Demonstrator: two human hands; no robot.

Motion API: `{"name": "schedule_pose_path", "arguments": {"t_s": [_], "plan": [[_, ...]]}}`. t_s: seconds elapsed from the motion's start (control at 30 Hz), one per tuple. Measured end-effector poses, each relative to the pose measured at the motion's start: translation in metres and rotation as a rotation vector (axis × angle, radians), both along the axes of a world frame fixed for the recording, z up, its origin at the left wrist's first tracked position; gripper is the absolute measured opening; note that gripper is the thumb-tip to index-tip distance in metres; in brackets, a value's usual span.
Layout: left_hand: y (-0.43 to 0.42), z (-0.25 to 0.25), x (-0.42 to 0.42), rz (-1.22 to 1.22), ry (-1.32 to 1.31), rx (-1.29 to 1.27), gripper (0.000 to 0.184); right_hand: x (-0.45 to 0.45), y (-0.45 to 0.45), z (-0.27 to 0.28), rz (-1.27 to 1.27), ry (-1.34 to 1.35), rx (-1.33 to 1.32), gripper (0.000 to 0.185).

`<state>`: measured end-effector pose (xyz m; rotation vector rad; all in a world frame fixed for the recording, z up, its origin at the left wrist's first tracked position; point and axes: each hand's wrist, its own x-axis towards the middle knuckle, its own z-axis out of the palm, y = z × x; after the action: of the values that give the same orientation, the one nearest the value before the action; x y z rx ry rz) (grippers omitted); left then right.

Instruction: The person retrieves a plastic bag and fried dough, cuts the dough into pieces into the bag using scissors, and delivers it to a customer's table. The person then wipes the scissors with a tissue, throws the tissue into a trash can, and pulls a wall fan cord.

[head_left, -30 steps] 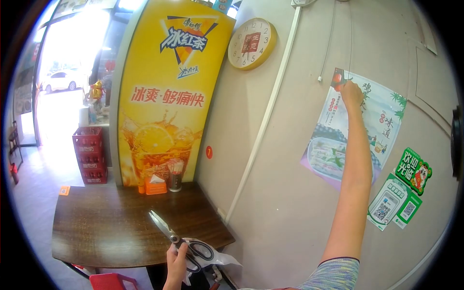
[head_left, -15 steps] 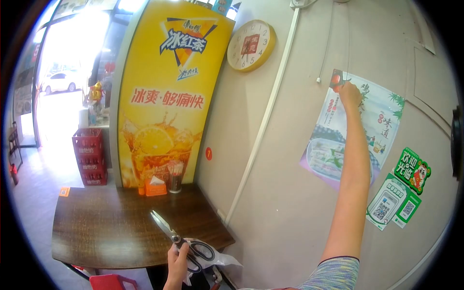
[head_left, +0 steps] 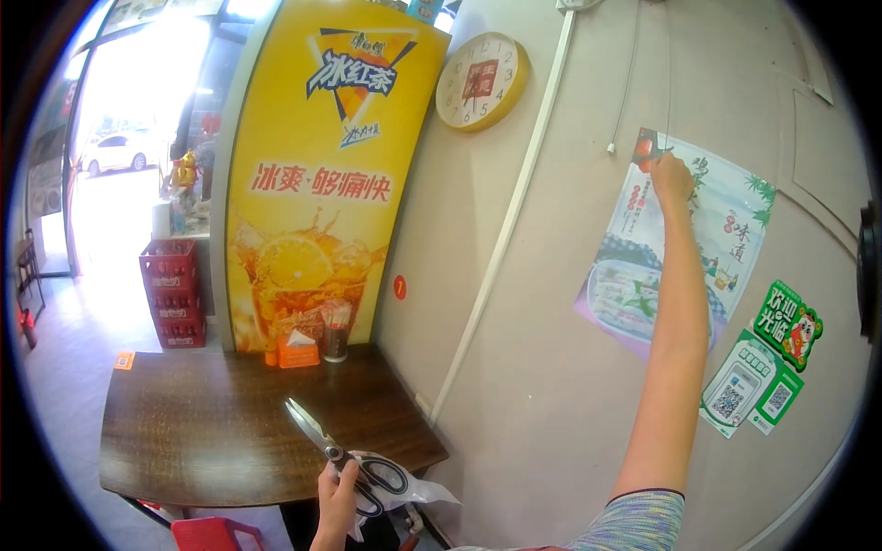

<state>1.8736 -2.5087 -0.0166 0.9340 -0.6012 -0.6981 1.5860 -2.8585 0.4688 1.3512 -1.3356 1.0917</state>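
My left hand (head_left: pixel 336 500) is closed round a pair of scissors (head_left: pixel 333 452) with black handles, its blades slightly parted and pointing up over the table's front edge. A crumpled piece of white plastic (head_left: pixel 430 492) lies behind the handles, against the same hand. High on the right, my right hand (head_left: pixel 673 176) is closed at the lower end of a thin hanging cord (head_left: pixel 669 83); its fingertips hide the cord's end. Behind that hand and forearm is a food poster (head_left: pixel 627 248) on the wall. A second cord (head_left: pixel 626 87) with a white end hangs to the left.
On the dark wooden table (head_left: pixel 193 422) stand an orange tissue box (head_left: pixel 299 354) and a straw holder (head_left: pixel 335 344). A yellow drink cabinet (head_left: pixel 322 211) stands behind it, with red crates (head_left: pixel 175 294) to its left. A red stool (head_left: pixel 216 534) is below; a round clock (head_left: pixel 482 83) hangs above.
The view has shifted slightly, so the wall and poster sit a little further right. Both hands keep their grip on the scissors and the cord.
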Motion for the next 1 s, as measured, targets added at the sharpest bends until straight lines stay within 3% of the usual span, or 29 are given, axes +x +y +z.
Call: {"name": "schedule_pose_path", "arguments": {"t_s": [0.3,0.5,0.6,1.0], "plan": [[0.002,0.004,0.002,0.036,-0.042,0.057,0.013,0.007,0.001,-0.005,-0.073,0.004,-0.05,0.021],[0.004,0.011,0.0,0.018,-0.034,0.062,0.016,0.015,-0.034,-0.012,-0.179,0.52,-0.426,0.035],[0.003,0.01,-0.001,0.012,-0.032,0.077,0.016,0.031,-0.055,-0.018,-0.059,0.595,-0.327,0.043],[0.003,0.0,0.006,0.087,-0.01,0.081,0.015,0.066,-0.077,-0.019,-0.152,0.481,-0.08,0.022]]}}
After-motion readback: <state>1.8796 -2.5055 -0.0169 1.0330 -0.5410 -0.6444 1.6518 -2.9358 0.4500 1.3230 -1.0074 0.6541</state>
